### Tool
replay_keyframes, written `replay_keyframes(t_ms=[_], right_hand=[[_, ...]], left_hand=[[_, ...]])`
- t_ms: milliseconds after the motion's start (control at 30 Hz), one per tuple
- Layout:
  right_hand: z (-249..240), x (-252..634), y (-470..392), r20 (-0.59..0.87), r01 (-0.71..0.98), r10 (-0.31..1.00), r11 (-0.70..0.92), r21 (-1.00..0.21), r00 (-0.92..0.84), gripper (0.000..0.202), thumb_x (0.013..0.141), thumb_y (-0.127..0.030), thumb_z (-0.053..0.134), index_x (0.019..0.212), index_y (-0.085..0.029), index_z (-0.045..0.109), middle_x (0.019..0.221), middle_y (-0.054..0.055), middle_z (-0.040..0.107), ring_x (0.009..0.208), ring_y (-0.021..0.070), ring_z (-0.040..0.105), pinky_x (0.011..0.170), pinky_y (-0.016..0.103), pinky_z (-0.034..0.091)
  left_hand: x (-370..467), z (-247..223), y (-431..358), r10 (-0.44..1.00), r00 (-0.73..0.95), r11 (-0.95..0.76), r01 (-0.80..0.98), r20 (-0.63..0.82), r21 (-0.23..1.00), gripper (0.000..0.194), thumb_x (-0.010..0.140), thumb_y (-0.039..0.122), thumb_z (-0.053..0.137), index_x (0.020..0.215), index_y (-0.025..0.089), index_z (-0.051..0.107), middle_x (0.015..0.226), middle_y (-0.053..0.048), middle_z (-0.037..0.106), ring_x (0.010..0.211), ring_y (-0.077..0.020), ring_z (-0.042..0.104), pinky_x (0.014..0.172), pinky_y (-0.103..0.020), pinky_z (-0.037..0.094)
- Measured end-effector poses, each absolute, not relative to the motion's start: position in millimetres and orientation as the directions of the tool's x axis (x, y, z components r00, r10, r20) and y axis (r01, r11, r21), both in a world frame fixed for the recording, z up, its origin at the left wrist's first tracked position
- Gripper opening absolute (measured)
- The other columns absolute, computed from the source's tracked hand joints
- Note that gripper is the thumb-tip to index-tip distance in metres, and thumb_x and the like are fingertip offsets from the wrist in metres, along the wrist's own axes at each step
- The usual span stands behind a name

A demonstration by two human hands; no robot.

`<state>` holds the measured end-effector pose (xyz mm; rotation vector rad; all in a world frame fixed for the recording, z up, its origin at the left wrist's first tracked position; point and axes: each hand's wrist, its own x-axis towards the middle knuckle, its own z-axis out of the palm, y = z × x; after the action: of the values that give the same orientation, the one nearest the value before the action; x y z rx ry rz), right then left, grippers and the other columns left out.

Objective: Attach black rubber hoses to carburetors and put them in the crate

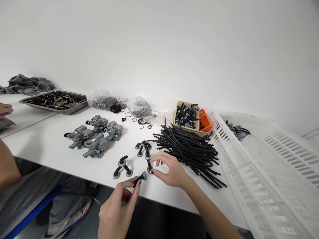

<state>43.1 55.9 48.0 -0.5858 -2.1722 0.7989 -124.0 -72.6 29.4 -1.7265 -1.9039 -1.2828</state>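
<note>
My left hand, low in the middle of the head view, pinches a short black rubber tube with a grey round cap. To its right, my right hand has thumb and index finger on a second capped tube piece at the tabletop. Just left of my fingers, a group of capped tubes rests on the table. Another cluster of capped tubes stands behind, close to the piece at my right hand.
Black hoses lie heaped at right, before a cream basket of capped tubes and an orange basket. White perforated crates stand far right. Several carburetors and a metal tray are left. A co-worker's hand shows.
</note>
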Motion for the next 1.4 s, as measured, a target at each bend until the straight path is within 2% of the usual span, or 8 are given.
replay_keyframes(t_ms=[133, 267, 467, 633, 867, 1033, 1300, 1400], right_hand=[[54, 43, 42, 0.470, 0.117, 0.498, 0.767, -0.631, -0.729, 0.029, 0.089, -0.021, 0.065, 0.118, -0.019, 0.064, 0.114, 0.011, 0.072, 0.103, 0.0216, 0.064, 0.091, 0.034, 0.053], [55, 42, 43, 0.471, 0.076, 0.470, 0.763, -0.642, -0.746, 0.019, 0.090, -0.019, 0.063, 0.108, -0.020, 0.068, 0.104, 0.010, 0.076, 0.095, 0.0211, 0.067, 0.086, 0.034, 0.055], [67, 40, 51, 0.396, 0.170, 0.609, 0.665, -0.727, -0.687, 0.026, 0.078, -0.009, 0.062, 0.099, -0.023, 0.067, 0.094, 0.005, 0.073, 0.084, 0.0187, 0.066, 0.078, 0.031, 0.054], [81, 37, 55, 0.357, 0.198, 0.641, 0.629, -0.752, -0.680, 0.022, 0.077, -0.011, 0.062, 0.095, -0.023, 0.067, 0.088, 0.002, 0.071, 0.081, 0.0171, 0.065, 0.079, 0.030, 0.053], [75, 27, 81, 0.358, 0.018, 0.777, 0.428, -0.903, -0.518, 0.012, 0.077, -0.019, 0.068, 0.089, -0.021, 0.068, 0.095, 0.005, 0.074, 0.089, 0.0194, 0.071, 0.084, 0.033, 0.058], [65, 13, 110, 0.365, 0.065, 0.846, 0.420, -0.905, -0.388, 0.012, 0.074, -0.021, 0.072, 0.085, -0.019, 0.070, 0.089, 0.006, 0.075, 0.087, 0.0209, 0.071, 0.085, 0.036, 0.056], [63, -4, 115, 0.359, 0.143, 0.846, 0.442, -0.886, -0.394, 0.010, 0.073, -0.019, 0.074, 0.083, -0.021, 0.073, 0.086, 0.003, 0.077, 0.087, 0.0206, 0.072, 0.084, 0.034, 0.053], [60, -5, 115, 0.358, 0.160, 0.846, 0.447, -0.880, -0.395, 0.011, 0.073, -0.018, 0.074, 0.083, -0.022, 0.073, 0.087, 0.002, 0.078, 0.087, 0.0206, 0.071, 0.083, 0.034, 0.052]], left_hand=[[-120, 31, -65, 0.561, -0.168, -0.229, 0.909, 0.810, 0.347, 0.010, 0.091, 0.025, 0.064, 0.086, 0.019, 0.058, 0.076, -0.001, 0.076, 0.044, -0.0072, 0.062, 0.049, -0.017, 0.045], [-116, 30, -55, 0.468, -0.111, -0.303, 0.912, 0.877, 0.277, 0.011, 0.087, 0.018, 0.070, 0.087, 0.018, 0.059, 0.078, -0.002, 0.078, 0.047, -0.0089, 0.065, 0.047, -0.019, 0.046], [-115, 27, -35, 0.427, -0.088, -0.401, 0.873, 0.900, 0.276, 0.019, 0.085, 0.012, 0.071, 0.100, 0.016, 0.061, 0.084, -0.004, 0.079, 0.056, -0.0110, 0.069, 0.055, -0.020, 0.053], [-119, 32, -22, 0.409, -0.052, -0.467, 0.846, 0.911, 0.258, 0.027, 0.085, 0.006, 0.068, 0.109, 0.017, 0.062, 0.088, -0.006, 0.079, 0.070, -0.0156, 0.073, 0.065, -0.024, 0.056], [-124, 17, -19, 0.446, -0.164, -0.537, 0.737, 0.880, 0.410, 0.030, 0.084, 0.008, 0.068, 0.109, 0.018, 0.056, 0.104, -0.011, 0.075, 0.069, -0.0142, 0.069, 0.063, -0.027, 0.056], [-123, -8, -19, 0.491, -0.222, -0.505, 0.715, 0.842, 0.484, 0.021, 0.086, 0.006, 0.061, 0.102, 0.019, 0.056, 0.097, -0.008, 0.075, 0.064, -0.0109, 0.067, 0.062, -0.024, 0.056], [-121, -9, -14, 0.637, -0.219, -0.418, 0.707, 0.739, 0.570, 0.006, 0.089, 0.015, 0.057, 0.090, 0.020, 0.061, 0.064, 0.002, 0.066, 0.049, -0.0087, 0.061, 0.052, -0.019, 0.052], [-122, -8, -14, 0.663, -0.236, -0.393, 0.698, 0.711, 0.598, 0.006, 0.090, 0.018, 0.056, 0.088, 0.020, 0.061, 0.060, 0.004, 0.062, 0.047, -0.0087, 0.060, 0.051, -0.018, 0.051]])
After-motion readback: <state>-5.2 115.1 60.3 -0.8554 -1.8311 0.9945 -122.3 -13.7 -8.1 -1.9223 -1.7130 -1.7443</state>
